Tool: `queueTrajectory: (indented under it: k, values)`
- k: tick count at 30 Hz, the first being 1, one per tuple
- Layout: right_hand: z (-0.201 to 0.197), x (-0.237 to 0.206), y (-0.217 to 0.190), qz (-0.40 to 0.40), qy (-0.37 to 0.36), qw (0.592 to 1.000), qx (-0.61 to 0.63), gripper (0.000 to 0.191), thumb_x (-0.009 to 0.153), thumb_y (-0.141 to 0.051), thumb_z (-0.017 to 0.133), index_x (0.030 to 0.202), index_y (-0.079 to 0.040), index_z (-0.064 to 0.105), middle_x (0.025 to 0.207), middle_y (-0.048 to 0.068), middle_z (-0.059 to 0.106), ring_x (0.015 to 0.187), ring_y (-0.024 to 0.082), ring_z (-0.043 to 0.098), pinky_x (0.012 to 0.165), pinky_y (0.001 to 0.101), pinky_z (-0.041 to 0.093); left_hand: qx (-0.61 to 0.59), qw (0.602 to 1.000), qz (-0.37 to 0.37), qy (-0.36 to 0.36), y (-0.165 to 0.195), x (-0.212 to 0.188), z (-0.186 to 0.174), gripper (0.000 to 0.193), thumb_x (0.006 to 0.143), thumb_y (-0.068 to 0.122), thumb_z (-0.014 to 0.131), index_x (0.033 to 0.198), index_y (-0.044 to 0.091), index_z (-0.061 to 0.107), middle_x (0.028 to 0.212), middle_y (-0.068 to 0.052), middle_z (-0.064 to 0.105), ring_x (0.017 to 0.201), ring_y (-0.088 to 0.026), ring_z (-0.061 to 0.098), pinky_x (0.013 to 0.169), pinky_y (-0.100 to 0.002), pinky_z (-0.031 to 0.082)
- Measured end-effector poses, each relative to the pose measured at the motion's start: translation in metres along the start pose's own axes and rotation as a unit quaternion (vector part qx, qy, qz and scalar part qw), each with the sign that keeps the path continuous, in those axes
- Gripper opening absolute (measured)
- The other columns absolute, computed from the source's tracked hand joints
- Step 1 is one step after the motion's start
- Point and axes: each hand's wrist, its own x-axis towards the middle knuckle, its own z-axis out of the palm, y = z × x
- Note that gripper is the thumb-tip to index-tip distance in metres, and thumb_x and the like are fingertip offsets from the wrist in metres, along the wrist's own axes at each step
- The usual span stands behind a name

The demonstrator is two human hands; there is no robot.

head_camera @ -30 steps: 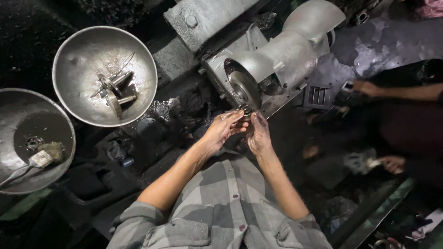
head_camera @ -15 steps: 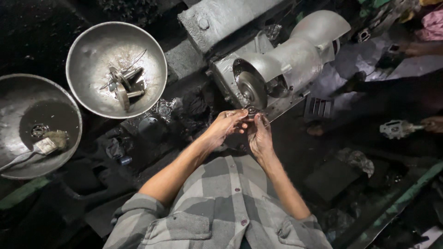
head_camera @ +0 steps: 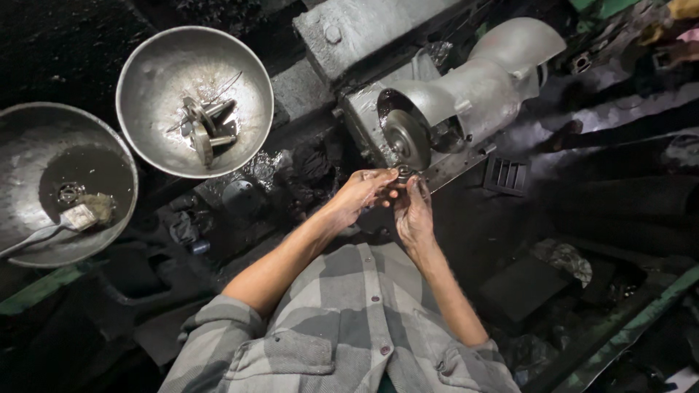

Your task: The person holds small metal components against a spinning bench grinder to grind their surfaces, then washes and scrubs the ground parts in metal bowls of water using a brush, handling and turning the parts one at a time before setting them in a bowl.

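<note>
Unmoved, both hands (head_camera: 393, 198) pinch small metal part (head_camera: 403, 173) between fingertips.

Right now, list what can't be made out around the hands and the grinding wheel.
- Small metal part, head view: too small, covered by fingertips of left hand and right hand.
- Grinding wheel: rear hidden under its grey guard.
- Pieces in the upper bowl: too small to identify.
</note>
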Motion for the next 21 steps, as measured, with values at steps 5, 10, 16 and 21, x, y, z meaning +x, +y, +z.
queueTrajectory:
  k: [5,10,16,21]
  values:
    - [-0.002,0.001,0.002,0.002,0.009,1.0,0.009,0.026,0.106,-0.028,0.067,0.12,-0.007,0.063,0.107,0.006,0.07,0.083,0.013,0.062,0.068,0.0339,0.053,0.009,1.0,-0.007,0.012,0.001,-0.004,0.0,0.032,0.098,0.032,0.069,0.113,0.004,0.074,0.101,-0.001,0.074,0.087,-0.01,0.07,0.069,-0.024,0.055]
    - [-0.012,-0.002,-0.001,0.002,0.025,0.998,-0.049,0.036,0.102,-0.037,0.064,0.121,-0.006,0.063,0.109,0.01,0.073,0.083,0.02,0.071,0.06,0.0289,0.052,0.013,0.999,0.047,-0.005,-0.028,0.002,0.0,0.031,0.103,0.027,0.063,0.118,0.002,0.072,0.103,-0.003,0.076,0.089,-0.01,0.071,0.072,-0.025,0.056]
    - [-0.037,0.005,0.0,0.019,0.08,0.997,-0.005,0.04,0.106,-0.039,0.058,0.124,-0.004,0.063,0.109,0.009,0.073,0.087,0.017,0.071,0.064,0.0285,0.054,0.132,0.974,0.177,0.051,-0.068,0.028,0.0,0.028,0.103,0.016,0.065,0.121,-0.004,0.072,0.102,-0.001,0.076,0.088,-0.004,0.063,0.077,-0.023,0.055]
    - [-0.046,0.013,-0.004,0.007,0.074,0.997,-0.005,0.038,0.109,-0.035,0.058,0.127,-0.002,0.064,0.108,0.009,0.074,0.08,0.013,0.065,0.06,0.025,0.049,0.141,0.962,0.221,0.075,-0.077,0.037,0.005,0.026,0.105,0.015,0.066,0.119,-0.005,0.074,0.1,-0.002,0.076,0.088,-0.004,0.062,0.076,-0.023,0.054]
